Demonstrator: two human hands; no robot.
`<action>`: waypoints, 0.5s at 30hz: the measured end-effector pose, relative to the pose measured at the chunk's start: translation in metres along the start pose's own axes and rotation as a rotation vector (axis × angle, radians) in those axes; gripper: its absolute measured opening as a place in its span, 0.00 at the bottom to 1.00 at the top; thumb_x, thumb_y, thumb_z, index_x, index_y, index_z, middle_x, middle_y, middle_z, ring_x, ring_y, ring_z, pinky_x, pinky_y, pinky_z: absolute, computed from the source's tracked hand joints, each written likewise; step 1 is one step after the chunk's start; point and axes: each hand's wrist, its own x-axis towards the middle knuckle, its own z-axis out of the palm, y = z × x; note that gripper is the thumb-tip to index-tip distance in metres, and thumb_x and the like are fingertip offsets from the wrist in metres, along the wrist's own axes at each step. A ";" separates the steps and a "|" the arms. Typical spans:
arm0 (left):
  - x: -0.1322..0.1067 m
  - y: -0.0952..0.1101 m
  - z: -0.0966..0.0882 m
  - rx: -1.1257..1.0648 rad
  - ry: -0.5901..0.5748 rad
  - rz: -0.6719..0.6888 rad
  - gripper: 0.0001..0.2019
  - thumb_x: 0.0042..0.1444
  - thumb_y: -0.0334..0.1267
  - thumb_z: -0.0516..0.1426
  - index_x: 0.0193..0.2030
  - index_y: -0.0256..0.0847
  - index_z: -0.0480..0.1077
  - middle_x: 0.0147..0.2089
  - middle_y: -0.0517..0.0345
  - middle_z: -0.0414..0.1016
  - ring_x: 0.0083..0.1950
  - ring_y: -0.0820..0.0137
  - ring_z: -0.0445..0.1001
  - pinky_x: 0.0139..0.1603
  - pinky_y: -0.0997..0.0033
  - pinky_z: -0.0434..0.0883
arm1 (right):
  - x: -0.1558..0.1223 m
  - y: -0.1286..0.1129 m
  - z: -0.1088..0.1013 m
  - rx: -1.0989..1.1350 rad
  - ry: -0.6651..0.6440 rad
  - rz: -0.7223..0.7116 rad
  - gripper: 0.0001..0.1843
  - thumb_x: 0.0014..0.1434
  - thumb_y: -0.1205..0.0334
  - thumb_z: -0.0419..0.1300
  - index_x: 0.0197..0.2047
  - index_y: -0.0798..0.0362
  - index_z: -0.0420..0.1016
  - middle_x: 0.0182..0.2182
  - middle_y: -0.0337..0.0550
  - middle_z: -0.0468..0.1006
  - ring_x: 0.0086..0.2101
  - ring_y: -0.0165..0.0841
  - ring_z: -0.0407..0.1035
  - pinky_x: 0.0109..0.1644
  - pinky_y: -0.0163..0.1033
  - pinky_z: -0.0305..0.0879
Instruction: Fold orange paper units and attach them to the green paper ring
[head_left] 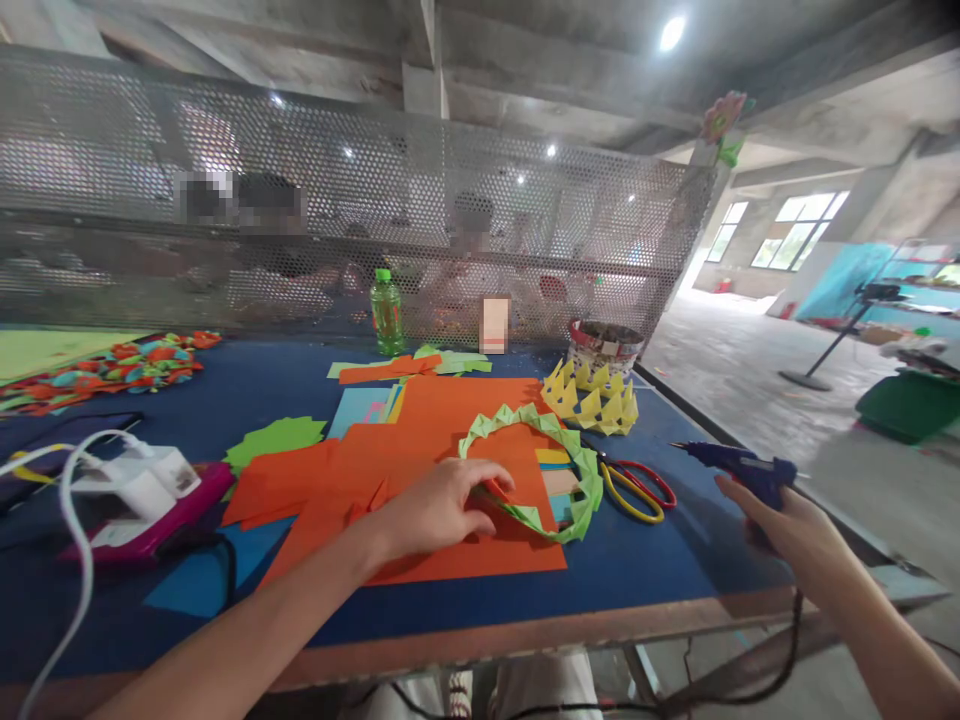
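Note:
My left hand [450, 507] has its fingers curled over the near left edge of a light green ring [586, 500] of folded paper, gripping it over orange paper sheets [360, 450]. A bit of orange shows at the fingertips, partly hidden. On the right, my right hand [799, 530] is wrapped round a dark blue glue gun [739, 465], its nozzle pointing left above the table and its cord hanging down. Between ring and gun lie scissors [634, 492] with red and yellow handles. Behind the ring stands a yellow zigzag paper crown [592, 405].
A magenta power strip [180, 525] with white chargers and cables sits at left. Green paper [274, 440] and a heap of colourful folded pieces [120, 370] lie beyond. A green bottle [386, 312] and a round container [606, 345] stand before the perforated metal screen [337, 150]; people sit behind it.

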 end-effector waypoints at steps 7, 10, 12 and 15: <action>0.002 -0.005 -0.009 0.046 0.025 0.112 0.24 0.51 0.25 0.61 0.55 0.45 0.72 0.61 0.54 0.74 0.61 0.63 0.72 0.61 0.65 0.68 | 0.022 0.016 0.000 -0.152 -0.115 0.083 0.25 0.57 0.37 0.55 0.25 0.51 0.72 0.21 0.45 0.76 0.24 0.40 0.76 0.28 0.41 0.73; 0.003 -0.009 -0.011 0.076 0.055 0.122 0.26 0.53 0.26 0.60 0.59 0.45 0.70 0.63 0.52 0.72 0.63 0.61 0.71 0.59 0.62 0.71 | 0.028 0.017 -0.001 -0.360 -0.086 0.063 0.27 0.55 0.35 0.54 0.23 0.51 0.72 0.19 0.48 0.75 0.24 0.46 0.74 0.31 0.49 0.71; 0.003 -0.010 -0.013 0.102 0.085 0.138 0.27 0.54 0.27 0.60 0.61 0.46 0.67 0.67 0.50 0.68 0.67 0.59 0.66 0.61 0.60 0.69 | 0.030 0.016 -0.001 -0.504 -0.030 0.051 0.28 0.53 0.33 0.55 0.23 0.50 0.73 0.20 0.51 0.75 0.28 0.53 0.75 0.33 0.55 0.68; 0.002 -0.013 -0.020 0.146 0.122 0.161 0.27 0.56 0.27 0.58 0.63 0.45 0.66 0.70 0.49 0.63 0.69 0.60 0.63 0.67 0.57 0.64 | 0.026 0.014 -0.001 -0.636 0.017 0.005 0.28 0.53 0.33 0.55 0.26 0.50 0.74 0.23 0.55 0.77 0.32 0.59 0.76 0.34 0.56 0.67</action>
